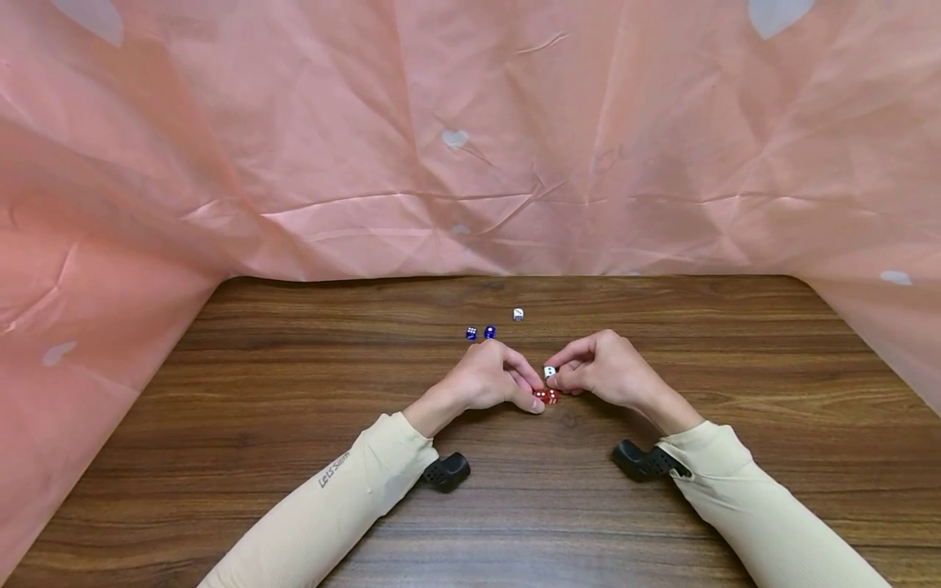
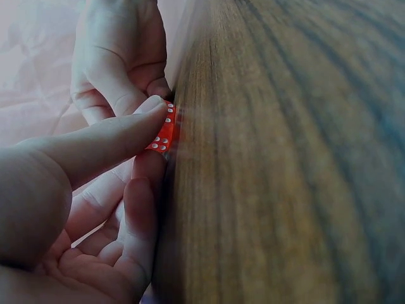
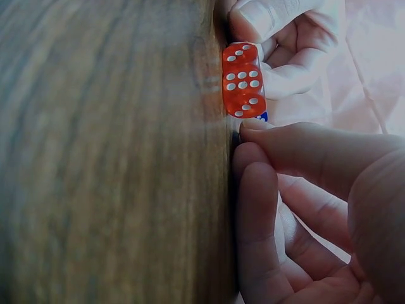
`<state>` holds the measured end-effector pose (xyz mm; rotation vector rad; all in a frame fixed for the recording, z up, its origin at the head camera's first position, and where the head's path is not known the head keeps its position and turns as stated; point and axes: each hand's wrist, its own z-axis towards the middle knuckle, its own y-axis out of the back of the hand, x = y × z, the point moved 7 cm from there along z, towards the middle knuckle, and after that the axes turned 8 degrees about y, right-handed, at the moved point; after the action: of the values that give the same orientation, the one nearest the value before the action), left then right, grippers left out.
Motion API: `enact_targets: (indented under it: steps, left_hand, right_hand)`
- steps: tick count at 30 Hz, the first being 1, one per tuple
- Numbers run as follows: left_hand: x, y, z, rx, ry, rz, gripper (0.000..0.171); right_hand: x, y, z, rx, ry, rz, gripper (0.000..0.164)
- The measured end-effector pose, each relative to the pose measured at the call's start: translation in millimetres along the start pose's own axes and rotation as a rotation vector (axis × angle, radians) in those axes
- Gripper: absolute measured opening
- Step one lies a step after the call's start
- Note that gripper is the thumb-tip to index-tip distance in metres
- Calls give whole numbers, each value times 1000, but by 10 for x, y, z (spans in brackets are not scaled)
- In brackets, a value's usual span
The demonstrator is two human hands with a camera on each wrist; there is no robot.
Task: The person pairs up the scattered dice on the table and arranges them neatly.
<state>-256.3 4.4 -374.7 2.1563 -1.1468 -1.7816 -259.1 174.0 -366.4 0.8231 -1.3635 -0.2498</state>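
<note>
Two red dice (image 1: 552, 397) with white pips sit side by side on the wooden table, between the hands. My left hand (image 1: 485, 377) has its thumb and fingers around the left end of the pair. In the left wrist view the thumb lies across the red dice (image 2: 163, 140), covering part of them. Just behind the pair, my right hand (image 1: 613, 369) pinches a white die (image 1: 550, 371) between thumb and forefinger. The right wrist view shows the red dice (image 3: 243, 81) plainly, while the right fingers (image 3: 256, 209) mostly hide the white die there.
Beyond the left hand lie two blue dice, one (image 1: 471, 333) left of the other (image 1: 490, 331). Another white die (image 1: 518, 314) is farther back. A pink cloth (image 1: 470, 237) hangs around the back and sides of the table (image 1: 294, 351). Black wrist devices (image 1: 447, 472) protrude under both sleeves.
</note>
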Motion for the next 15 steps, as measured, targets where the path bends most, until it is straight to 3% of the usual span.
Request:
enact_targets:
  steps: [15]
  left_hand:
    - [-1,-5,3,9,1,-1,21]
  right_hand:
    - [-13,0,1,4,0,11,21]
